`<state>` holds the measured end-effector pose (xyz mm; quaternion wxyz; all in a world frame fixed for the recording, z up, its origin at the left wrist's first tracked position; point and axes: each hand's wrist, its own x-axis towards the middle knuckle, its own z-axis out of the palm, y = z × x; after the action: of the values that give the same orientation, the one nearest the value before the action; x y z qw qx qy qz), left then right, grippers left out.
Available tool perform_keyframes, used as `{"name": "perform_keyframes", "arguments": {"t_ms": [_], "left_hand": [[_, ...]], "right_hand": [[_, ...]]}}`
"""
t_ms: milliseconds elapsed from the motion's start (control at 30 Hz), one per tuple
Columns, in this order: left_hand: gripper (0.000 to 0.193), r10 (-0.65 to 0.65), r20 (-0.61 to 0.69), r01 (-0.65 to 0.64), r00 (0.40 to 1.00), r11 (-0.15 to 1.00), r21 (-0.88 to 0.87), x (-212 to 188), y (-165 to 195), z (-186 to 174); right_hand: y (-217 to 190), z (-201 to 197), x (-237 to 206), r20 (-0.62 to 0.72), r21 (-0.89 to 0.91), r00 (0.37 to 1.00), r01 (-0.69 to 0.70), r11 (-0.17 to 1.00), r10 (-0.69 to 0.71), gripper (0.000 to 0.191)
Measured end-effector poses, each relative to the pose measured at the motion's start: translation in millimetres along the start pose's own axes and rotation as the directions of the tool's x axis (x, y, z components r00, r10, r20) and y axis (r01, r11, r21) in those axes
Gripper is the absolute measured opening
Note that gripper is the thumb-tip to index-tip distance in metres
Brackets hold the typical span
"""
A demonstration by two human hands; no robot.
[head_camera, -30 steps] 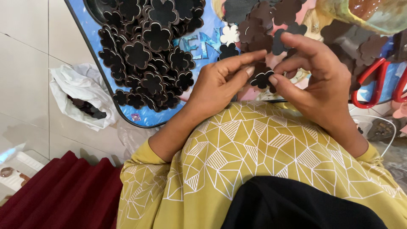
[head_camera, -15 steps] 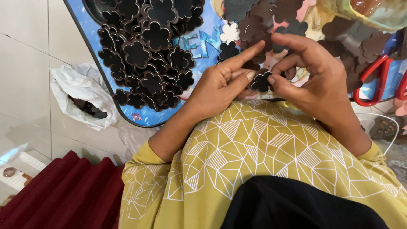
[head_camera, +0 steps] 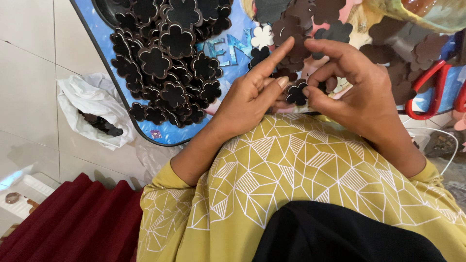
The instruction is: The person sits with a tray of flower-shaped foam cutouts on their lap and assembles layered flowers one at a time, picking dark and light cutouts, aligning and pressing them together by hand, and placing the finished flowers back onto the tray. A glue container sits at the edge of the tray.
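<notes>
Hands meet over the person's lap, above a yellow garment printed with white geometric lines. Right hand, fingers curled, pinches a small black flower-shaped foam cutout between thumb and forefinger. Left hand touches the same cutout at its left edge with thumb and a bent finger, while its forefinger points straight up and away from the piece. The cutout thus sits between both hands, just above the garment and in front of the near edge of a blue oval tray with a dark rim.

Heap of black flower-shaped cutouts with brown edges fills the left part of the tray, well apart from the hands. Single white flower cutout lies beyond the left forefinger. Brown flower-shaped cutouts spread behind the right hand. Red-handled scissors lie to the right, near the right wrist. White plastic bag holding dark scraps rests on the pale tiled floor left of the tray. Dark red ribbed cloth occupies the lower left corner.
</notes>
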<state>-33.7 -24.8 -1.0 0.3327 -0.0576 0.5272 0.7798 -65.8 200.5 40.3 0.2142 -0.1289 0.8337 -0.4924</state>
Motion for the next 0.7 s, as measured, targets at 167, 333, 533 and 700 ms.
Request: {"name": "perform_keyframes", "arguments": {"t_ms": [167,333,533,700], "left_hand": [[0.062,0.003,-0.02,-0.001,1.0,0.997,0.08,0.3,-0.5,-0.9],[0.062,0.001,-0.037,0.003,0.999,0.993,0.117,-0.2,0.8,0.0],[0.062,-0.002,-0.081,0.02,0.997,0.975,0.221,0.0,4.3,1.0],[0.062,0.009,-0.085,0.013,0.996,0.966,0.257,0.2,5.3,1.2]], "right_hand": [[-1.6,-0.7,2.4,0.011,-0.046,1.0,0.015,0.999,-0.015,0.061],[-2.9,0.1,3.3,0.008,-0.114,1.0,0.018,0.993,-0.017,0.063],[-3.6,1.2,4.4,0.005,-0.098,1.0,0.007,0.995,-0.007,0.063],[-3.6,1.3,5.1,0.001,-0.099,1.0,0.013,0.995,-0.013,0.061]]}}
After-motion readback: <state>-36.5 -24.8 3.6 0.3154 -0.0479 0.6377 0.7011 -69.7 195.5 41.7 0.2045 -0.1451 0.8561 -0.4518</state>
